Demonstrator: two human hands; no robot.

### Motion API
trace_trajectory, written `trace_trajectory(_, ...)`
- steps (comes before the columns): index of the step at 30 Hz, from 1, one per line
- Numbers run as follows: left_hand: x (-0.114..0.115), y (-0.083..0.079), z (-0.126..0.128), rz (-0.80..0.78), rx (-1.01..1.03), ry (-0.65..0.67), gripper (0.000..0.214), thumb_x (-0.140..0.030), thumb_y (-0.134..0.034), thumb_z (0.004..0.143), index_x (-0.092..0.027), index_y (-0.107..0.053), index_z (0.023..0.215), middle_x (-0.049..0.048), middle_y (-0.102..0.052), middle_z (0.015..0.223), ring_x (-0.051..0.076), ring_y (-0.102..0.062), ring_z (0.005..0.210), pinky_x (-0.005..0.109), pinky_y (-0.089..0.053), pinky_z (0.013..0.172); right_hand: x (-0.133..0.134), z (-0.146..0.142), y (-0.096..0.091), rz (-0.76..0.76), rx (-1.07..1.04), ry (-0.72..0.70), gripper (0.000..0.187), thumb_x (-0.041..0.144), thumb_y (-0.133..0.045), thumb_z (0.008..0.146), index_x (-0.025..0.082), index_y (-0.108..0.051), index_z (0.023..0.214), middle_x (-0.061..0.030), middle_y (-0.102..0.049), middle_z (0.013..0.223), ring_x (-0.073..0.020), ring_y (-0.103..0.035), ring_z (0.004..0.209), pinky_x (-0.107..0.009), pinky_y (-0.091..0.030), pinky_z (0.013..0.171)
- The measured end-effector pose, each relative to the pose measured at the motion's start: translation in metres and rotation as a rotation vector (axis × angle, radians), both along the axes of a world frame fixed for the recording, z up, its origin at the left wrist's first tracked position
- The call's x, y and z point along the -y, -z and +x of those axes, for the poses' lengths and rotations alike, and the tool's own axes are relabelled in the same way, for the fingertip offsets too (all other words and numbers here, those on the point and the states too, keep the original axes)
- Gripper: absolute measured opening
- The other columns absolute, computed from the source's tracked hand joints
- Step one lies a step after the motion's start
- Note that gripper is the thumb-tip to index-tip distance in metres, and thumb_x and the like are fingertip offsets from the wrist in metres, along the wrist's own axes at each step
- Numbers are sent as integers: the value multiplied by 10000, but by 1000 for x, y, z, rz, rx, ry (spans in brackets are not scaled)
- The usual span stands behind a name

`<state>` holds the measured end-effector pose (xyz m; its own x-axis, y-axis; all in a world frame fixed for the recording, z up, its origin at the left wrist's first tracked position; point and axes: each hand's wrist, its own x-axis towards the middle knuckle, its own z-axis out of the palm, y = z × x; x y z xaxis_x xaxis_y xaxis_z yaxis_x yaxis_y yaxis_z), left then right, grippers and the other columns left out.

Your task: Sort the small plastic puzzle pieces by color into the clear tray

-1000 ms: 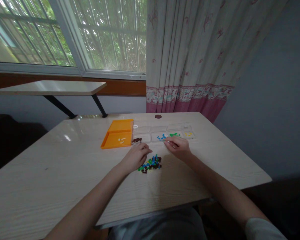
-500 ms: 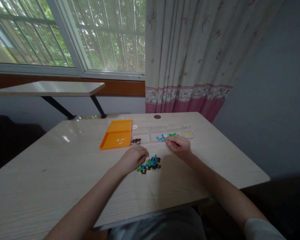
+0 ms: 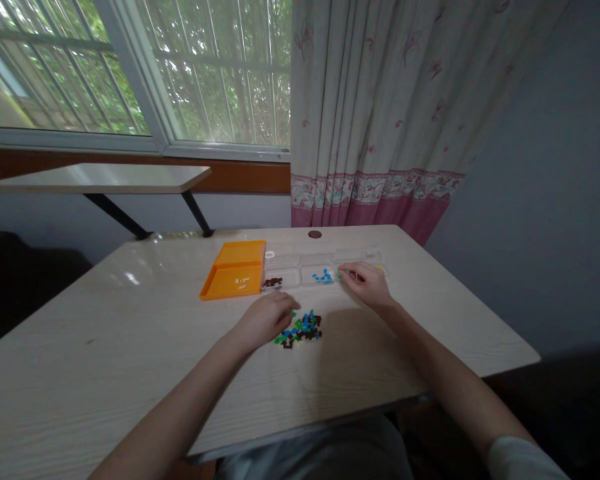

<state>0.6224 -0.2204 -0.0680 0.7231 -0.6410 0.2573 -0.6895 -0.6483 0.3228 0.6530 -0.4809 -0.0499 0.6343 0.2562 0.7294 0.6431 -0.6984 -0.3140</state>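
Note:
Above the upper left of a mixed pile of small plastic pieces [image 3: 307, 327], coloured blue, green, dark brown and yellow, my left hand [image 3: 266, 319] is closed, with a small green piece [image 3: 294, 313] at its fingertips. My right hand [image 3: 367, 285] reaches over the front right part of a clear compartment tray [image 3: 300, 275]. Its thumb and forefinger pinch a small green piece [image 3: 339, 274]. Blue pieces [image 3: 323, 277] lie in the compartment just left of that hand. Dark brown pieces [image 3: 273, 283] fill part of the leftmost front compartment. Yellow pieces are mostly hidden behind my right hand.
An orange two-part tray or lid [image 3: 233, 270] adjoins the clear tray on the left, with several white pieces [image 3: 242, 283] inside. A raised shelf [image 3: 100, 177] on black legs stands at the table's back left. Behind are a window and a curtain [image 3: 375, 133].
My right hand has moved right, from beside the blue pieces to the green ones' compartment. A green piece now shows at my left fingertips; that hand has barely shifted.

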Motion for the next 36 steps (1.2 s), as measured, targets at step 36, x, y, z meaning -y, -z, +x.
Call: trace_trajectory(36,12,-9,-7,-100,96,-6,238,-310,-430,854,-154,-604,896,74,-618,850,163,-537,814,281,-417,736,-43,-23,25,-297,-249,-282,222,374,-551,779,220,-646,907,5,-657,712,-103,-581,640,-186,-394,606)
